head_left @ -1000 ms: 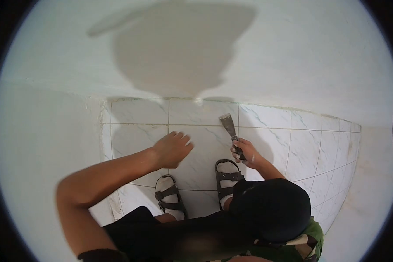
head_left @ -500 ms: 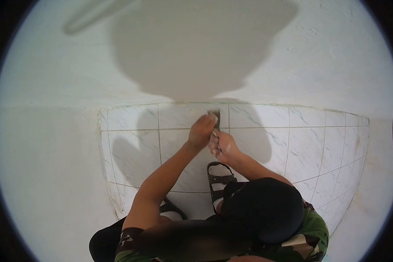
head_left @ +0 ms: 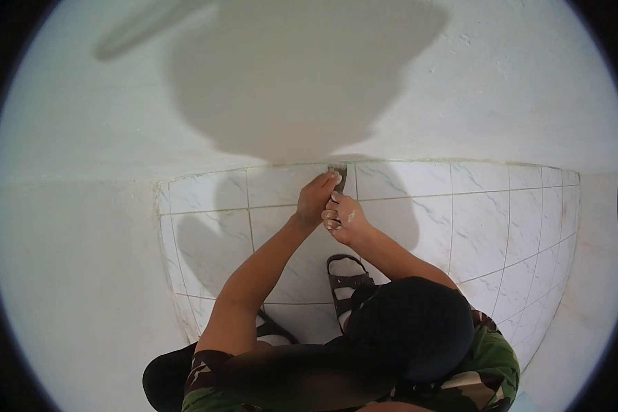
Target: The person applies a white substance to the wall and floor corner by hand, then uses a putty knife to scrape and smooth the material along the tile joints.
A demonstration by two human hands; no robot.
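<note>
Scraper [head_left: 342, 180] points toward the wall [head_left: 268, 96], its blade end at the wall-side edge of the tiled floor [head_left: 412, 226]. The right hand [head_left: 345, 218], its fingers flecked white, is curled shut around the handle, nearer the body than the blade. The left hand [head_left: 317, 195] lies against the scraper's left side, partly blocking the view; how tightly it closes cannot be told. A strapped sandal [head_left: 347, 280] is bodyward of the scraper, partly covered by a black cap [head_left: 412, 329].

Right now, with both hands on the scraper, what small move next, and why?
Probably a short, light push along the wall-side edge of the tiles: the scraper blade appears at that edge, left hand near it, right hand lower down.
</note>
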